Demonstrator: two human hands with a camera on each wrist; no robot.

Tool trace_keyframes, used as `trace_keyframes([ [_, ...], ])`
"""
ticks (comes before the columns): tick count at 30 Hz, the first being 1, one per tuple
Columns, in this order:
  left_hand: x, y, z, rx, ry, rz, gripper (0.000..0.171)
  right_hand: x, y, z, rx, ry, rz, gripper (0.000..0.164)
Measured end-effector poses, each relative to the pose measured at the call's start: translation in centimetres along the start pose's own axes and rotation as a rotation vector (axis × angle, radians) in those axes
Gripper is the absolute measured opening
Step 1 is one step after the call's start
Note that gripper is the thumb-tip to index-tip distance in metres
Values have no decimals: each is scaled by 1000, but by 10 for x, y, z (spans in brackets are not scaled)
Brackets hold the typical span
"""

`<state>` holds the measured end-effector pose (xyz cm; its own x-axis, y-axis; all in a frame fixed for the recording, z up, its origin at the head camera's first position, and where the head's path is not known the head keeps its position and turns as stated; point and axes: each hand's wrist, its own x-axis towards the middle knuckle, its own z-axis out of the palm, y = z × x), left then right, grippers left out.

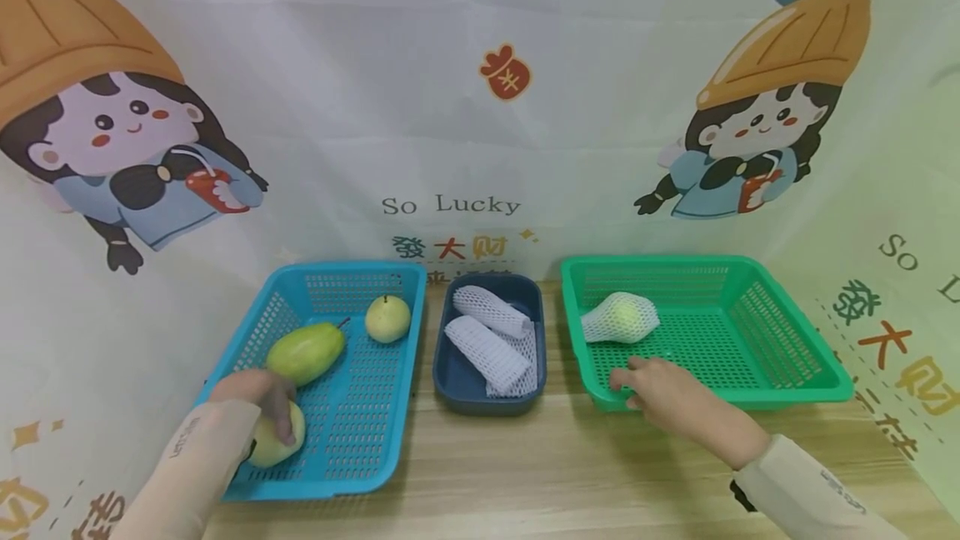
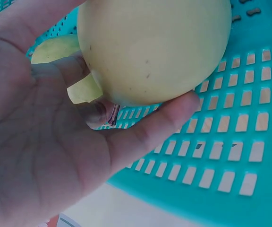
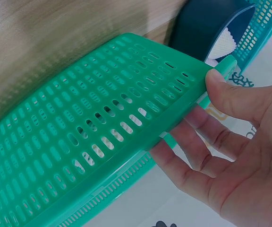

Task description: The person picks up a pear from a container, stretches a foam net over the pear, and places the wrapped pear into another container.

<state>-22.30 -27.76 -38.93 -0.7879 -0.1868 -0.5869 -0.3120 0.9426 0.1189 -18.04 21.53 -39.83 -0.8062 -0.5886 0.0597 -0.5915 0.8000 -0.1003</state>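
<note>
Yellow pear [image 2: 155, 49] is gripped by left hand [image 1: 261, 392], green basket [image 1: 780, 396] by right hand [image 1: 662, 390]; grasping appears underway; careful lifting is presumably required.

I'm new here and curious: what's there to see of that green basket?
The green basket looks plastic: rectangular, open-topped, with slotted walls, a perforated floor and solid rim. It sits upright on the table, right of the dark blue tub, holding one netted fruit. The right hand grips its near rim.
</note>
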Motion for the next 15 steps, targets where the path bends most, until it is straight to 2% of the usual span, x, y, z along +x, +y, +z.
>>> trace_keyframes([
  [5,3,1,2,10,-9,-6,68,0,1,1,-17,16,-11,26],
  [9,7,1,4,3,-44,-3,70,0,1,2,-18,17,-13,26],
  [15,11,-3,8,70,-64,62,70,0,-1,3,-32,29,-26,26],
])
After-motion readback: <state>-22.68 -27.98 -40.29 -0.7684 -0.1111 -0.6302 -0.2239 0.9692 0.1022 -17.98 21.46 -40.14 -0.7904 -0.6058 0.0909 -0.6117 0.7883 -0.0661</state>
